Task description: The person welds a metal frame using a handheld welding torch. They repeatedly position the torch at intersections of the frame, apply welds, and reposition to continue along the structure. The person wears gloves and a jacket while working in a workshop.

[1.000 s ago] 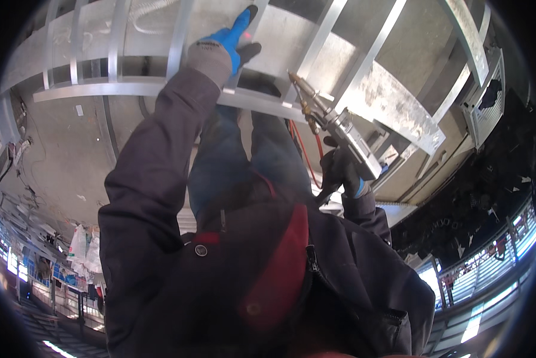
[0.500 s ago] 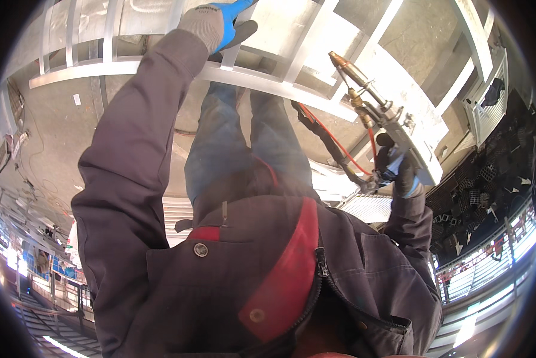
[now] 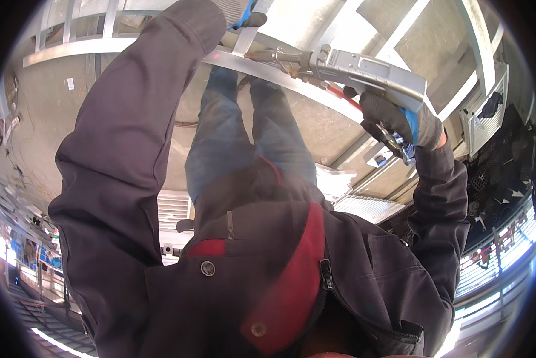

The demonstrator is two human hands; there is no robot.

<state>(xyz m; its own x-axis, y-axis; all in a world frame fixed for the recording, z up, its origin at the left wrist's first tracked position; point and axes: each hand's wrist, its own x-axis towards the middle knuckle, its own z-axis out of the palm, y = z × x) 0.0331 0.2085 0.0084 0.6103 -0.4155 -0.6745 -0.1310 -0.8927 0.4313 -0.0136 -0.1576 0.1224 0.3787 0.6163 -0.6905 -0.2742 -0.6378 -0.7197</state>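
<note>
My right hand (image 3: 390, 116), in a black and blue glove with a grey cuff, is closed round the handle of a grey welding gun (image 3: 372, 71). The gun's narrow copper-coloured nozzle points left, its tip at the joint between a crossbar (image 3: 244, 42) and the curved rail (image 3: 286, 80) of a silvery metal frame. A small red light spot shows on the rail left of the tip. At the top edge my left hand (image 3: 247, 17), in a blue and dark glove, has its thumb against that crossbar and appears to grip it; its fingertips are cut off by the picture's edge.
More crossbars and rails of the frame spread left and right. Under them lies a grey concrete floor (image 3: 41, 119) with a small white scrap (image 3: 71, 83). My legs (image 3: 220, 137) stand close to the rail. A dark cluttered patch (image 3: 489, 179) lies at far right.
My right hand has raised the welding gun and swung it leftward, bringing its nozzle down to the rail joint. My left hand has shifted slightly up and right, partly out of the picture.
</note>
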